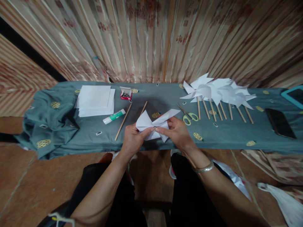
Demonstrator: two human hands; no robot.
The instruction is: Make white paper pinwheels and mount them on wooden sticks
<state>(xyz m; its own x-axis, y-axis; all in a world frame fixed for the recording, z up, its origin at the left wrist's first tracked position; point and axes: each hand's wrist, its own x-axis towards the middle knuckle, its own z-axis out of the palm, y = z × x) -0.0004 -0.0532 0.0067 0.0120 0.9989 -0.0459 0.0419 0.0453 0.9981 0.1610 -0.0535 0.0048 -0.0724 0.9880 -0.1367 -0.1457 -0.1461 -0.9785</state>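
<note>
A folded white paper pinwheel (145, 121) is held between my two hands, just above the near part of the cloth. My left hand (133, 138) pinches its left side, thumb at the centre. My right hand (179, 131) grips the right side, its thumb meeting the other at a small dark pin head in the middle. Behind the pinwheel a wooden stick (144, 106) shows only its far part; whether it touches the paper I cannot tell. Another wooden stick (123, 123) lies to the left of my left hand. Green-handled scissors (190, 118) rest beyond my right hand.
On the green cloth lie a white paper stack (94, 101), a glue stick (114, 116) and an open red box of pins (126, 94). Several finished pinwheels on sticks (219, 91) overlap at the right. A phone (280, 123) and a blue-edged device (294, 96) lie farther right.
</note>
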